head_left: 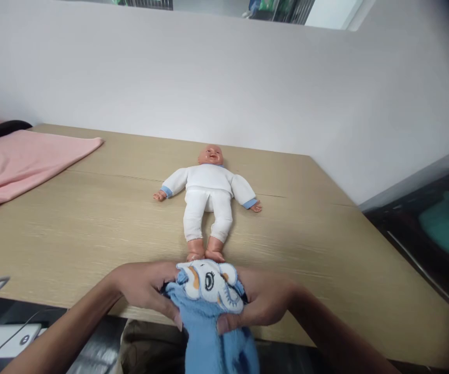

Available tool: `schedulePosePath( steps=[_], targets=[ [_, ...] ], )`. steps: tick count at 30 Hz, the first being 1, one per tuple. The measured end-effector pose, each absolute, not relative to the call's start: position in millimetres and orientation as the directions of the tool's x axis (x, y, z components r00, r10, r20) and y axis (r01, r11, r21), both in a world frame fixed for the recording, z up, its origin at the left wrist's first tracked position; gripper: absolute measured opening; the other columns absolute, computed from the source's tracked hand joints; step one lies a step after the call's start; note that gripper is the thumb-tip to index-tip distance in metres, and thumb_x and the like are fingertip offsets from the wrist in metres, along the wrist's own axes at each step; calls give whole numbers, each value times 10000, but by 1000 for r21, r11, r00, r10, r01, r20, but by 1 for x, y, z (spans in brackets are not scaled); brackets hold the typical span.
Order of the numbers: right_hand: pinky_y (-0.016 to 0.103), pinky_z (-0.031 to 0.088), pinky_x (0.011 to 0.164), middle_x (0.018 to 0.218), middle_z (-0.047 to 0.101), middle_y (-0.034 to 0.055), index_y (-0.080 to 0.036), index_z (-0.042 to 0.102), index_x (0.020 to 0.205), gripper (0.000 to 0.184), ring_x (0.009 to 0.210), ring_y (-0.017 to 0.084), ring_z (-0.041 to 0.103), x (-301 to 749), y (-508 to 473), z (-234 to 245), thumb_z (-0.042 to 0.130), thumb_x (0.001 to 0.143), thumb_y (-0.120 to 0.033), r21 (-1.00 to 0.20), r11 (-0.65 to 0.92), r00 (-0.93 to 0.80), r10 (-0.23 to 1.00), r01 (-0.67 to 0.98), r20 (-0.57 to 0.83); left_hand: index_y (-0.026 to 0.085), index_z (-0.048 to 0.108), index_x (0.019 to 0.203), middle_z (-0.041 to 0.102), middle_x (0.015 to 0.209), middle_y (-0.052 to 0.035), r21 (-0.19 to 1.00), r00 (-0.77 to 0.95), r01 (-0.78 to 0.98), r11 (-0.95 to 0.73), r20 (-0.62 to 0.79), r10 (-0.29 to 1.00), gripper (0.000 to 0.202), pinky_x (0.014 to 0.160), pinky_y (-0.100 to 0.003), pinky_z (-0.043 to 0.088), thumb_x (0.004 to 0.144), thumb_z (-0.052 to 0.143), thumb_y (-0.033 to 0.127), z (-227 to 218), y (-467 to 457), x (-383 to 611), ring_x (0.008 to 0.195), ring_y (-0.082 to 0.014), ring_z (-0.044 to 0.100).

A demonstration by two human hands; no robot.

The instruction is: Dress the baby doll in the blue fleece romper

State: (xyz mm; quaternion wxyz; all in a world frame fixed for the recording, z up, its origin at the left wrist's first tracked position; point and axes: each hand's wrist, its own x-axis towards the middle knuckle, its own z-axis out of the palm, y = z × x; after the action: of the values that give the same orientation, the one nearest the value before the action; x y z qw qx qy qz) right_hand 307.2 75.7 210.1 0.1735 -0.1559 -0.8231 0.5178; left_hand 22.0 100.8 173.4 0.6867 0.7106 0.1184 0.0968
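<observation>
A blue fleecy cloth with a white elephant face sewn on it is bunched up at the table's near edge. My left hand is closed on its left side, the thumb lying over the front. From the right, my right hand grips it the same way, with its thumb below the elephant's trunk. The fingers of both hands are mostly hidden behind the fabric. Just beyond the cloth, a baby doll lies on its back in a white top and trousers with blue cuffs. Its bare feet point toward my hands.
The wooden table reaches back to a white wall. A pink cloth covers the far left corner, in front of a black and red object. A white phone-like device sits below at left. Something teal shows at right.
</observation>
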Motion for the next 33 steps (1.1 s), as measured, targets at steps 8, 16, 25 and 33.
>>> schedulePosePath(
  steps=[8, 16, 25, 33],
  targets=[
    [453, 573, 1212, 1338, 806, 104, -194, 762, 1397, 470, 1288, 288, 721, 305, 65, 211, 705, 1089, -545, -975, 145, -783, 620, 170, -44, 192, 786, 1098, 742, 1018, -27, 975, 820, 169, 147, -222, 528, 399, 891, -328, 606, 936, 880, 544, 157, 89, 7, 929, -200, 646],
    [406, 602, 1155, 1314, 809, 84, -208, 762, 1421, 799, 1234, 290, 757, 306, 70, 206, 1036, 784, -603, -986, -146, -880, 455, 76, -135, 172, 802, 1333, 837, 1190, -108, 969, 924, -76, 237, -21, 383, 768, 1110, -452, 621, 771, 1026, 644, 155, 79, 26, 1142, -324, 775],
    [369, 578, 1175, 1357, 802, 104, -179, 784, 1397, 618, 1268, 270, 743, 308, 56, 191, 899, 954, -595, -997, -69, -899, 438, -24, -9, 178, 788, 1405, 839, 1290, -102, 975, 955, -56, 215, -11, 298, 625, 1076, -368, 627, 981, 865, 630, 137, 74, 17, 1165, -280, 764],
    [467, 516, 1274, 1331, 807, 98, -217, 774, 1421, 659, 1328, 278, 713, 311, 52, 175, 748, 1030, -746, -997, -68, -817, 571, 46, -76, 190, 791, 1354, 828, 1263, -107, 959, 825, -22, 284, -143, 546, 635, 1057, -386, 599, 976, 847, 696, 141, 63, 19, 1107, -257, 748]
  ],
)
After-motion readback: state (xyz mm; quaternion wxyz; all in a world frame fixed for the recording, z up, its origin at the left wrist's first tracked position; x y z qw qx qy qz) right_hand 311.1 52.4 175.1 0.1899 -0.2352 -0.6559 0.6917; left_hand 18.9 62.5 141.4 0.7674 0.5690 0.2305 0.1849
